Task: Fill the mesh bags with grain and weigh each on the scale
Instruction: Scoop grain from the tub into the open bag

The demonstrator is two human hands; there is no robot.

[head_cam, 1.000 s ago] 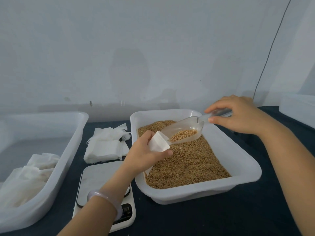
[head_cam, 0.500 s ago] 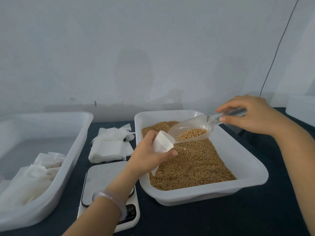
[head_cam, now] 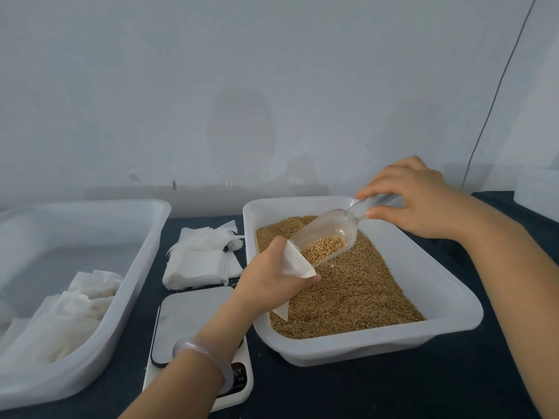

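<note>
Left grip (head_cam: 269, 279) holds mesh bag (head_cam: 298, 263) at scoop (head_cam: 326, 237) mouth.

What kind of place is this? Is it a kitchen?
Probably a small packing or sampling bench, not a kitchen: a white tray full of grain, a digital scale, and a stack of empty mesh bags on a dark table.

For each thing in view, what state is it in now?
mesh bag, mouth held open.
scoop, tilted, partly full of grain, lip at the bag's mouth.
grain tray, filled with grain.
scale, no bag on it, display hidden.
spare bags, flat, stacked.
left hand, grips the mesh bag.
right hand, pinches the scoop handle.
</note>
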